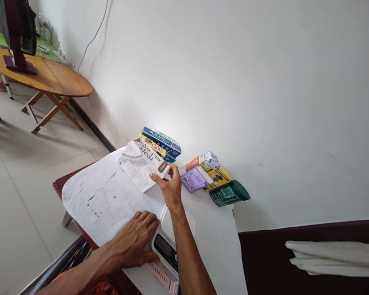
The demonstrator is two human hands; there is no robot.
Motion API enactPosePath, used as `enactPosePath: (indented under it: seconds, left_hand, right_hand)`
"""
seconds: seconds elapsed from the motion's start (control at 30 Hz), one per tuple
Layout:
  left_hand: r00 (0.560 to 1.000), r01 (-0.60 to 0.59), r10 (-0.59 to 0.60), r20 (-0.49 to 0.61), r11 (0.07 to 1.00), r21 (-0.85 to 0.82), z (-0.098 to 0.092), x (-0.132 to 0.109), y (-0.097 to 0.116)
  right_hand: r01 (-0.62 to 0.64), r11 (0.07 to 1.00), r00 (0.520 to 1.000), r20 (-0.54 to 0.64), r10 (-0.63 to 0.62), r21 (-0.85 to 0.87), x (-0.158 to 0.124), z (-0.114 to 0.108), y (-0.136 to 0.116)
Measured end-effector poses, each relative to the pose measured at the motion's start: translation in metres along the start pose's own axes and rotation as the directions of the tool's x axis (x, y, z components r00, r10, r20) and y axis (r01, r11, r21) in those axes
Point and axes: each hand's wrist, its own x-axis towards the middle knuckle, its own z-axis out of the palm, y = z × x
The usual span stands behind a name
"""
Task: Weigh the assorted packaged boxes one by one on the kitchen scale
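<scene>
OK, left to right. Fan [16,32] on a wooden folding table [68,80], top cut off by the frame. White cord [94,40] on the wall behind it.

Then the main table [59,182], reddish, under a white cloth [81,194] with dark marks toward its left corner. Left hand [137,235] near the table's near edge, against the left side of a kitchen scale [168,224]; fingers bunched, thumb set off. Palm hidden, can't tell if it grips. Pink slotted strap [160,275] below the thumb, one end lost by the forearm.

White Su-per Meal box [138,166] toward the wall-side edge, tilted; can't tell if it touches the cloth. Right hand [171,188] clamped on its lower right corner, thumb on the printed face, fingertips partly hidden behind. Contents not visible.

Behind that box, partly covered: yellow box [160,148], then blue boxes [162,140]; count unclear. Scale's display [163,245] unreadable; right forearm covers part of its plate.

Farther right along the wall-side edge: orange box [192,164], purple packet [197,180], white-and-blue box [211,161], yellow COME ON box [223,176] partly covered. Green tub [223,196] tipped over at the right corner, lid on, contents hidden, print too small to read.
</scene>
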Motion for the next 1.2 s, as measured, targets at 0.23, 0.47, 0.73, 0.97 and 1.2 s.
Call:
enactPosePath:
  seconds: [0.23,0.47,0.73,0.97,1.2]
  left_hand:
    - [0.999,-0.031,0.031,-0.011,1.0,-0.004,-0.001,-0.002,-0.002]
    - [0.998,-0.062,0.062,0.01,0.998,0.016,-0.007,0.0,0.001]
    - [0.997,-0.078,0.079,-0.023,0.996,0.052,-0.005,-0.001,0.0]
    - [0.997,-0.072,0.075,-0.032,0.994,0.079,-0.002,-0.002,-0.002]
    - [0.997,-0.068,0.072,-0.037,0.993,0.098,-0.001,-0.001,-0.004]
  right_hand:
    - [0.02,1.0,0.981,-0.194,-0.017,0.013,-0.052,-0.081,-0.026]
    - [-0.128,0.966,0.946,-0.32,0.051,-0.224,-0.121,-0.177,-0.04]
    - [-0.222,0.967,0.932,-0.318,0.173,-0.125,-0.157,-0.188,-0.014]
    - [-0.274,0.956,0.951,-0.174,0.255,-0.101,-0.164,-0.197,-0.005]
    - [-0.24,0.969,0.949,-0.224,0.222,-0.059,-0.165,-0.173,0.003]
